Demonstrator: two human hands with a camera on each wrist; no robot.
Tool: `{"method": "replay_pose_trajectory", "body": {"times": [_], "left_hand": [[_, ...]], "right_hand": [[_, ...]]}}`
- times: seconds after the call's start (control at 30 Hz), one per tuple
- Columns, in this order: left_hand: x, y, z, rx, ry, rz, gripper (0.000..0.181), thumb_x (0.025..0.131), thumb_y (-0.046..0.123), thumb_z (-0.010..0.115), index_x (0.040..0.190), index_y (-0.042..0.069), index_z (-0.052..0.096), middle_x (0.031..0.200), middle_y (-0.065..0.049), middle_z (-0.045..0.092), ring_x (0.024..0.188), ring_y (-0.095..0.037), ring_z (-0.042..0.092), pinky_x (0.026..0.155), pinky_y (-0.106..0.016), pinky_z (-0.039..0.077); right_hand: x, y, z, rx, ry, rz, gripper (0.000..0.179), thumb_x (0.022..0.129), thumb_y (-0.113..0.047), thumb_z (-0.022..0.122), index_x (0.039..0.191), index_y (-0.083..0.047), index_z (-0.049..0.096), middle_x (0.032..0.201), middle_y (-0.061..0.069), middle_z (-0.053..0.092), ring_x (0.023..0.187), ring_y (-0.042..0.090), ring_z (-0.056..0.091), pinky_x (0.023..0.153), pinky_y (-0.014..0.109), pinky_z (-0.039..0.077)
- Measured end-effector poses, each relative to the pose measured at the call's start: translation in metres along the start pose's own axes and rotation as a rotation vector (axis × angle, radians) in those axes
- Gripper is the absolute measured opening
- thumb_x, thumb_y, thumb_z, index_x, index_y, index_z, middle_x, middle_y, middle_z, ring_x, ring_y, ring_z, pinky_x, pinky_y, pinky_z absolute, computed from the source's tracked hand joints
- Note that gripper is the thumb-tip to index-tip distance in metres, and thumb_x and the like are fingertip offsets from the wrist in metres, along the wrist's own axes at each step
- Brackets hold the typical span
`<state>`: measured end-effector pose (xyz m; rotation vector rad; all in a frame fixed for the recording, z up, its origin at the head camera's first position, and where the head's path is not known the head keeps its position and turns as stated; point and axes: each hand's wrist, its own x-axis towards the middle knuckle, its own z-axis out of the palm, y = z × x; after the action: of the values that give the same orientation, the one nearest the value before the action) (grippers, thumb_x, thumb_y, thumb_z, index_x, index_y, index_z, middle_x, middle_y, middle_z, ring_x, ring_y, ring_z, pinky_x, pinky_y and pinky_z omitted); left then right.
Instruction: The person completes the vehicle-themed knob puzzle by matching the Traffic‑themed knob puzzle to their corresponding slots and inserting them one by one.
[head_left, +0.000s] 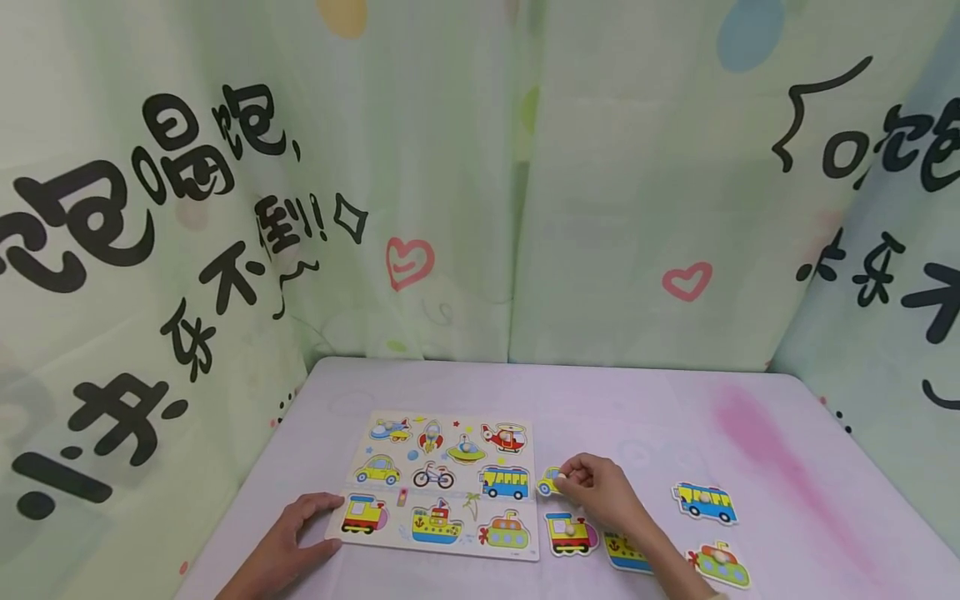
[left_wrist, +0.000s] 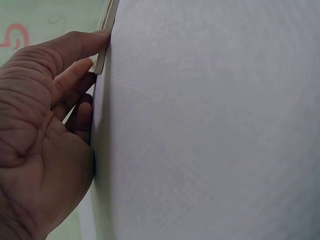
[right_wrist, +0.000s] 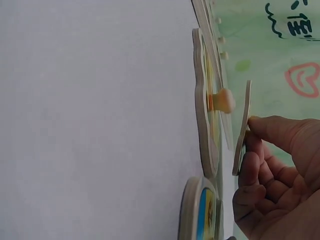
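A white puzzle board (head_left: 405, 498) printed with vehicles lies on the table. My left hand (head_left: 288, 533) is at its lower left edge, thumb and fingertips touching the edge. In the left wrist view, the thumb of that hand (left_wrist: 50, 95) meets the board's thin side (left_wrist: 105, 50). Just right of the board, my right hand (head_left: 600, 492) pinches a yellow and blue car piece (head_left: 548, 481), partly covered by the fingers. The right wrist view shows the car piece (right_wrist: 243, 130) edge-on and tilted, raised off the table.
Beside the board lies a train piece (head_left: 567, 533) with a knob. A ship piece (head_left: 626, 553) is partly under the right forearm. Farther right are a bus piece (head_left: 705, 502) and a submarine piece (head_left: 722, 567). Printed curtains (head_left: 450, 167) surround the table.
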<state>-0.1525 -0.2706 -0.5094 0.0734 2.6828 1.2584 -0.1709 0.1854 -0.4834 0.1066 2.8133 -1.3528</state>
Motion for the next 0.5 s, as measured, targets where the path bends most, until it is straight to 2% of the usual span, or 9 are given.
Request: {"method": "replay_pose_trajectory", "body": {"times": [0.5], "left_hand": [[0.002, -0.002, 0.001, 0.016, -0.006, -0.031, 0.057, 0.081, 0.027, 0.087, 0.131, 0.016, 0.065, 0.144, -0.007, 0.054, 0.137, -0.035, 0.044, 0.113, -0.064, 0.036]], "right_hand": [[0.0, -0.018, 0.027, 0.092, -0.047, -0.118, 0.016, 0.088, -0.015, 0.081, 0.093, -0.006, 0.069, 0.074, -0.002, 0.057, 0.067, 0.013, 0.051, 0.057, 0.02, 0.041]]}}
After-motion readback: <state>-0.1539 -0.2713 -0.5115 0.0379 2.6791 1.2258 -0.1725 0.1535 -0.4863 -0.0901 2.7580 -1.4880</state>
